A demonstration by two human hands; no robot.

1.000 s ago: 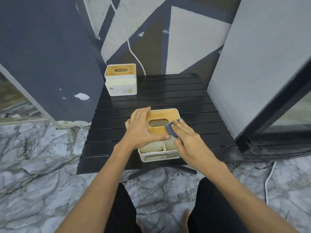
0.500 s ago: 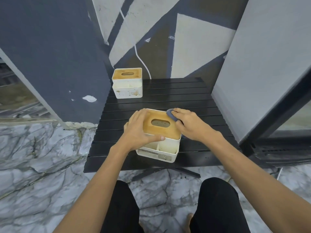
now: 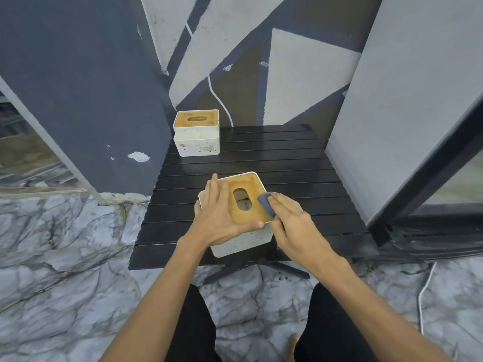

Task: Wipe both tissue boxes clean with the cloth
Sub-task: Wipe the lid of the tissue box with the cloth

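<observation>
A white tissue box with a wooden lid stands near the front of the black slatted table, turned at an angle. My left hand lies over its left side and grips it, thumb along the lid's front edge. My right hand presses a small blue-grey cloth flat against the lid's right edge. A second tissue box, white with brown stains on its front, sits at the table's far left corner, apart from both hands.
Grey painted wall panels close in on the table's left, back and right. A white cable runs down the back wall. A dark door frame stands at the right. Marble floor surrounds the table, and my knees are just under its front edge.
The near box has been rotated, so its plain side now faces me. My right hand with the cloth slid from the lid's far right corner back along the right edge.
</observation>
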